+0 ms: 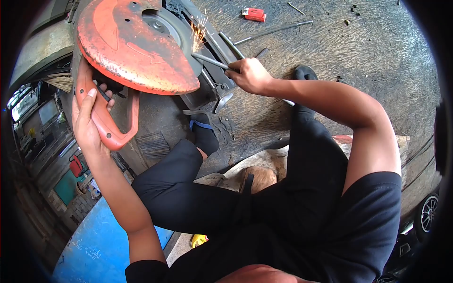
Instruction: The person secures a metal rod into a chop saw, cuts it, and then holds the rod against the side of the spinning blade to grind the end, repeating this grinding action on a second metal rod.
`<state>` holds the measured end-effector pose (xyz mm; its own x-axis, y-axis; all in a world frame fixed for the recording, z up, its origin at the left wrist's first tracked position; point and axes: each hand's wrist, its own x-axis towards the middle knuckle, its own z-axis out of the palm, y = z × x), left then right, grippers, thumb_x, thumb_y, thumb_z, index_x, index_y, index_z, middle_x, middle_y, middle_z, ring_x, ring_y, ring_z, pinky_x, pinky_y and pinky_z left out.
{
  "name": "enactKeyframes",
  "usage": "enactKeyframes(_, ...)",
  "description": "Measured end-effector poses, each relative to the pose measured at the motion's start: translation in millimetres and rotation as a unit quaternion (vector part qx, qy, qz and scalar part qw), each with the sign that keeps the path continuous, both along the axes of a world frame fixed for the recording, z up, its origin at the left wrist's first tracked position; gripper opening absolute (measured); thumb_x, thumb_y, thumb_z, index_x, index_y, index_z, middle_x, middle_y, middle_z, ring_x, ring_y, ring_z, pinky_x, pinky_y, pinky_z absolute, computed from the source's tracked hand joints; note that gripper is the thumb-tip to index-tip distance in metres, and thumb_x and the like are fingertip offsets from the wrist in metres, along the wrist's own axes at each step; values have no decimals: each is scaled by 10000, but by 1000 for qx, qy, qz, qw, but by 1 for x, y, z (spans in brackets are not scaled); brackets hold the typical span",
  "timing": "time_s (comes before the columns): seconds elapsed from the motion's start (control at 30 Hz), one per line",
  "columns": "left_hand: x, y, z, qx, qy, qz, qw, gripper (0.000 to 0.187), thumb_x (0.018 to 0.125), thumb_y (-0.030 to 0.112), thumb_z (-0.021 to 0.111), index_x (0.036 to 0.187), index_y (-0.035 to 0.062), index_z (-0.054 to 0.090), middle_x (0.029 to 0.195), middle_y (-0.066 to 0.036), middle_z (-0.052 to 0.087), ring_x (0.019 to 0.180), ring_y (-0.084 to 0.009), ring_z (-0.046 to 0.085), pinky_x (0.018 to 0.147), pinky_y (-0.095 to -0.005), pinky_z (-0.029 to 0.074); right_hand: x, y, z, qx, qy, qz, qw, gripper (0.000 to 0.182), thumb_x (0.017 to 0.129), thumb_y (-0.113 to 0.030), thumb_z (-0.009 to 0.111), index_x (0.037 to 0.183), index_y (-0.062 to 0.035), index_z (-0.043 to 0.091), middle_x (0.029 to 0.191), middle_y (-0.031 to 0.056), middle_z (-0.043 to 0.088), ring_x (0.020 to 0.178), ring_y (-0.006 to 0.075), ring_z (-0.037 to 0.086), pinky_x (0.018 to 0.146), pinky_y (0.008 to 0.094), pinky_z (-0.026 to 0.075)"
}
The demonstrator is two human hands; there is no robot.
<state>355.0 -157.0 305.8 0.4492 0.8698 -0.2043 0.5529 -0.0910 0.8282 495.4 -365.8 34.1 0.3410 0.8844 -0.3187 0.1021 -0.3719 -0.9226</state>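
Note:
My left hand is wrapped round the orange handle of a cut-off saw, fingers near its trigger. The saw's scuffed orange guard partly covers a grey cutting disc. My right hand grips a thin metal rod. One end of the rod meets the disc's edge, and sparks fly up there. The rod's other end shows past my wrist, near my foot. Beneath the rod lies the saw's dark metal base.
Loose metal rods and a small red-and-white box lie on the worn floor beyond the saw. My sandalled foot is close to the saw base. A blue panel stands at lower left, a wheel at far right.

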Motion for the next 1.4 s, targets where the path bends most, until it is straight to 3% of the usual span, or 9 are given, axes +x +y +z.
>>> enactKeyframes(0.03,-2,2,0,-7,10,-3,1000,576,907,197,608,1395,-30,402,1278,-162,537,1035,-233,588,798,-330,524,0,0,0,2,0,1,1000,265,865,-252,603,964,-27,700,779,229,652,794,402,642,774,449,508)
enactKeyframes(0.7,0,0,0,-9,15,-7,1000,598,907,191,587,1426,-13,372,1373,-148,486,1120,-236,561,837,-329,508,1,2,-24,-1,58,49,997,366,947,-318,503,979,18,643,817,228,644,820,406,630,783,470,473)
enactKeyframes(0.87,6,-4,-1,-5,3,-54,999,621,902,193,574,1449,3,350,1427,-112,454,1150,-229,551,866,-320,495,8,2,-29,-28,302,-17,953,348,989,-318,452,959,-17,626,660,66,567,583,182,559,533,341,431)
enactKeyframes(0.9,6,-4,-1,2,17,-50,999,616,903,184,569,1448,1,350,1422,-116,458,1120,-220,564,853,-312,499,10,2,-24,-24,327,-21,944,333,1011,-303,407,925,-40,592,588,4,458,454,73,389,405,243,321)
enactKeyframes(0.97,6,-3,0,10,30,-44,999,611,904,174,565,1448,-1,350,1416,-121,462,1090,-210,578,840,-304,504,16,1,-23,-27,357,-14,934,335,1010,-298,406,927,-34,594,589,6,461,456,78,395,406,245,325)
enactKeyframes(1.07,3,1,0,11,33,-68,997,580,905,163,568,1424,-12,376,1278,-132,544,986,-180,595,784,-288,515,21,3,-24,-38,387,-7,921,355,1009,-297,396,922,-23,604,576,11,457,444,88,395,401,251,330)
enactKeyframes(1.13,0,6,-1,1,3,-50,999,524,899,90,558,1391,-20,412,1004,-140,613,780,-140,615,619,-254,530,23,4,-22,-50,416,5,908,375,1010,-304,385,904,-22,608,556,16,450,423,92,382,391,256,315)
enactKeyframes(1.23,1,4,3,2,33,-52,998,508,907,153,584,1357,-28,431,981,-97,566,852,-157,585,708,-279,508,26,5,-18,-69,456,16,887,384,1007,-310,378,892,-28,611,544,22,453,398,93,349,380,258,277)
enactKeyframes(1.4,3,-1,0,-9,-15,-22,1000,409,909,88,566,1289,-29,470,1000,-148,609,806,-174,623,645,-275,528,26,6,-17,-92,497,25,862,380,1005,-320,372,894,-42,605,552,14,447,392,93,312,379,261,258)
